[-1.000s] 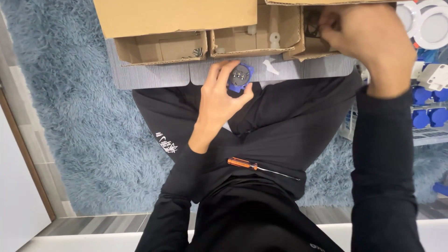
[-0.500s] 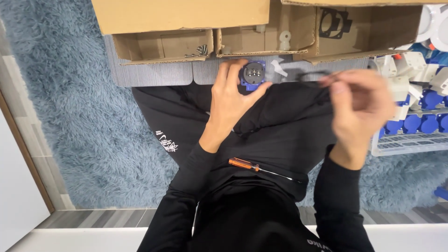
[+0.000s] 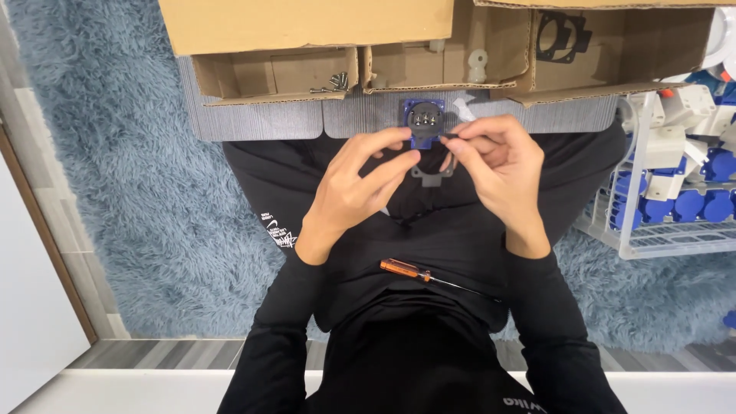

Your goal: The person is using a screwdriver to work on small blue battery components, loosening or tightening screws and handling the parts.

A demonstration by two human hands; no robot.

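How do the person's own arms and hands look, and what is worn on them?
Both arms wear long, plain black sleeves that end at the wrists. The left hand and the right hand are bare: no gloves, and no rings or watch that I can see. The fingers are uncovered.

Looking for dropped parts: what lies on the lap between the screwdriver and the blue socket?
In the head view, only black trousers and a grey gasket under the hands lie between screwdriver and blue socket.

Head camera, straight down, close
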